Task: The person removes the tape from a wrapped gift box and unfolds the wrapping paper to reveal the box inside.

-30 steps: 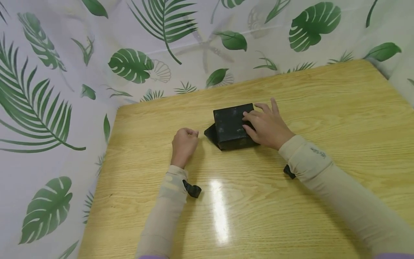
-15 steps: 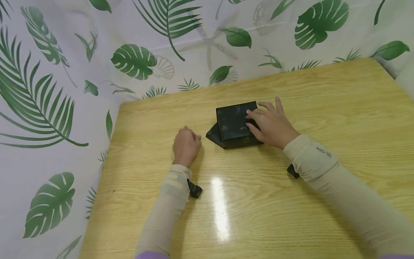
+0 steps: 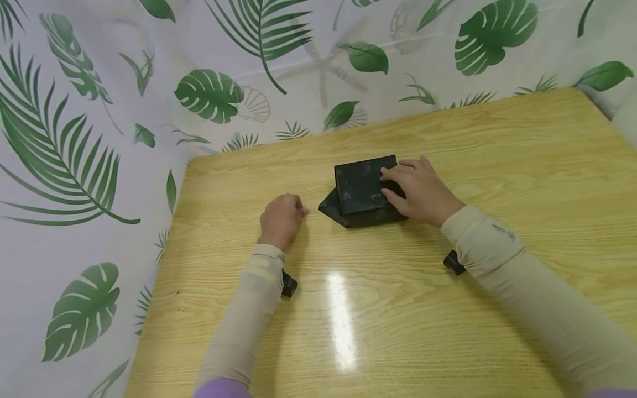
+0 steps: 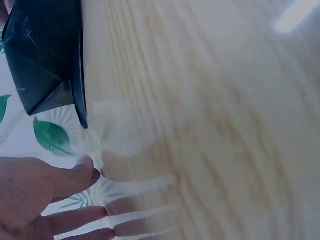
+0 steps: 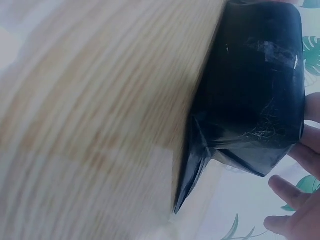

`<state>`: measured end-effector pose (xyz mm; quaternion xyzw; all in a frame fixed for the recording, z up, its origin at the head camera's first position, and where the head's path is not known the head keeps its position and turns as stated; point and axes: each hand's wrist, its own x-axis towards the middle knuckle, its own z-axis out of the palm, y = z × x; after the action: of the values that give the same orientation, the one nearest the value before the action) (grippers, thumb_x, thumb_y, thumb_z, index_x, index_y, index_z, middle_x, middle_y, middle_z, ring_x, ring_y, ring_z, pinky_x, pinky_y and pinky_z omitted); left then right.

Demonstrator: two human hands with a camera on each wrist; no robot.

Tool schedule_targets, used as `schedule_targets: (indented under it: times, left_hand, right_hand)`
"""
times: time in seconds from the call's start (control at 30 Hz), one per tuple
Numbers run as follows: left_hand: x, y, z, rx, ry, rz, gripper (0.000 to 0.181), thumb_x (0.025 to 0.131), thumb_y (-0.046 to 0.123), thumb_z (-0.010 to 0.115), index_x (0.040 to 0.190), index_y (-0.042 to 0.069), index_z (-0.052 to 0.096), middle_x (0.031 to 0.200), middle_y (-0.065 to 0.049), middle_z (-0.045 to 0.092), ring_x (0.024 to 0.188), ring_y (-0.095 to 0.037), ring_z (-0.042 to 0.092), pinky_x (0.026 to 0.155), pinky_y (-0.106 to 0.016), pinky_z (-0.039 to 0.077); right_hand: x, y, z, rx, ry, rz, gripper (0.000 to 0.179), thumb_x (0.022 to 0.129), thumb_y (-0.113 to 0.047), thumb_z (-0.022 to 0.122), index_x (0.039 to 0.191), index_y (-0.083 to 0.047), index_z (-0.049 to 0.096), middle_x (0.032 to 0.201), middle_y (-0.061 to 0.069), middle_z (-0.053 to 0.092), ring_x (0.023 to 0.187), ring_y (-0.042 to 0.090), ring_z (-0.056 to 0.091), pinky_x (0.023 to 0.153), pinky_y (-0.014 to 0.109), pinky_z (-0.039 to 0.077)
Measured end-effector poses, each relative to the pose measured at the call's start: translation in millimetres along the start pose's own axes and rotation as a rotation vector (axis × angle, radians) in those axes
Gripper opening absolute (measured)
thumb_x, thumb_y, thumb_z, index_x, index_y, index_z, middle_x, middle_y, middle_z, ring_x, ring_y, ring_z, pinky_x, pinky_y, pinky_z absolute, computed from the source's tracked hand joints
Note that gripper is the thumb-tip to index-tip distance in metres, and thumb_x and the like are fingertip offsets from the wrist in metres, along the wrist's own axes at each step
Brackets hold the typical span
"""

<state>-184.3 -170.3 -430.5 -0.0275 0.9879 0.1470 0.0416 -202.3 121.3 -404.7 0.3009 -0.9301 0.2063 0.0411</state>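
A black-wrapped, box-shaped package (image 3: 362, 185) lies on the wooden table, with a folded, pointed flap (image 3: 330, 208) of wrapping sticking out at its left end. My right hand (image 3: 423, 190) rests on the package's right part, fingertips on its top. In the right wrist view, the other end of the package (image 5: 255, 75) shows a similar flap (image 5: 192, 160). To the left, a small gap from the pointed flap, is my left hand (image 3: 282, 221), fingers low over the table. The left wrist view shows its thumb apart from the loosely extended fingers, with nothing visibly held.
The wooden table (image 3: 388, 309) has a glossy top with a bright light reflection. A white cloth with green leaf prints (image 3: 209, 95) hangs behind and along the left side. A small black wrist camera (image 3: 288, 284) sits on the left sleeve, another (image 3: 454, 262) on the right.
The left hand turns slightly and shifts a little left of the flap. The right hand's raised finger comes down towards the package. The package stays nearly in place.
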Motion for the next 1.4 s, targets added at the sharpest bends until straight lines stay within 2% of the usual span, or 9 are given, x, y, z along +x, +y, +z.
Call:
schedule_targets:
  times: [0.07,0.17,0.27,0.37,0.47,0.77,1.1,1.23,1.4]
  left_hand:
    - [-2.0,0.6,-2.8,-0.015,0.020,0.036,0.014,0.093,0.022,0.062,0.101,0.013,0.069,0.099,-0.003,0.068,0.077,-0.019,0.062,0.060,-0.036,0.051]
    - [-5.7,10.1,-9.9,-0.067,-0.003,0.181,0.023,0.096,0.012,0.056,0.117,0.009,0.065,0.119,-0.007,0.064,0.091,-0.021,0.064,0.072,-0.036,0.054]
    - [-8.0,25.3,-12.2,-0.125,-0.143,0.356,0.033,0.099,0.008,0.049,0.130,0.004,0.057,0.137,-0.009,0.052,0.093,-0.020,0.065,0.079,-0.030,0.052]
    - [-7.6,32.8,-3.6,-0.121,-0.286,0.416,0.036,0.101,0.012,0.045,0.135,0.004,0.052,0.144,-0.008,0.043,0.105,-0.020,0.062,0.084,-0.029,0.049]
    - [-7.7,29.3,6.4,-0.061,-0.317,0.407,0.036,0.101,0.018,0.045,0.136,0.010,0.052,0.146,-0.004,0.040,0.129,-0.022,0.045,0.101,-0.032,0.042]
    - [-8.6,21.0,8.4,-0.109,-0.357,0.427,0.038,0.102,0.019,0.042,0.139,0.012,0.048,0.151,0.000,0.032,0.138,-0.018,0.030,0.109,-0.035,0.031]
    - [-1.8,22.9,7.3,-0.213,-0.223,0.374,0.031,0.101,0.013,0.045,0.127,0.007,0.060,0.128,-0.007,0.059,0.115,-0.018,0.057,0.093,-0.031,0.048]
    - [-2.5,23.3,4.4,-0.450,-0.149,0.297,0.035,0.102,0.018,0.043,0.133,0.007,0.055,0.129,-0.006,0.058,0.114,-0.016,0.057,0.091,-0.031,0.048]
    - [-6.0,36.0,-2.5,-0.855,-0.250,0.144,0.042,0.101,0.025,0.046,0.139,0.006,0.047,0.130,-0.008,0.055,0.115,-0.019,0.056,0.093,-0.034,0.048]
  right_hand:
    - [0.1,1.8,0.5,0.007,-0.015,0.002,0.034,0.094,-0.023,0.060,0.124,-0.006,0.061,0.131,0.015,0.055,0.130,0.042,0.035,0.109,0.063,0.009]
    - [0.3,4.5,0.5,0.028,-0.019,-0.009,0.033,0.093,-0.023,0.061,0.122,-0.006,0.062,0.134,0.014,0.053,0.129,0.040,0.037,0.108,0.064,0.011]
    - [0.5,7.0,-0.7,0.067,-0.015,-0.032,0.032,0.092,-0.021,0.062,0.119,-0.003,0.063,0.134,0.015,0.053,0.126,0.038,0.042,0.107,0.062,0.019]
    - [0.8,8.3,-2.4,0.117,-0.037,-0.047,0.034,0.092,-0.019,0.063,0.121,-0.001,0.061,0.136,0.016,0.051,0.125,0.035,0.044,0.106,0.056,0.027]
    - [0.6,11.2,-2.6,0.174,-0.085,-0.047,0.038,0.093,-0.019,0.062,0.126,0.000,0.058,0.140,0.016,0.046,0.128,0.035,0.041,0.105,0.052,0.031]
    - [-2.1,23.9,-0.4,0.289,-0.109,-0.001,0.042,0.094,-0.027,0.060,0.130,-0.005,0.055,0.145,0.011,0.042,0.134,0.033,0.035,0.106,0.051,0.032]
    - [-9.7,24.3,-4.3,0.385,-0.093,0.089,0.053,0.092,-0.031,0.062,0.136,-0.005,0.048,0.144,0.015,0.038,0.130,0.035,0.038,0.101,0.051,0.038]
    - [-11.2,30.5,-6.9,0.532,-0.092,0.188,0.061,0.093,-0.031,0.061,0.142,-0.003,0.039,0.143,0.017,0.039,0.124,0.036,0.046,0.098,0.049,0.042]
    - [-10.2,35.9,-7.8,0.663,-0.149,0.269,0.067,0.095,-0.038,0.055,0.146,-0.001,0.032,0.146,0.018,0.036,0.125,0.035,0.045,0.098,0.048,0.042]
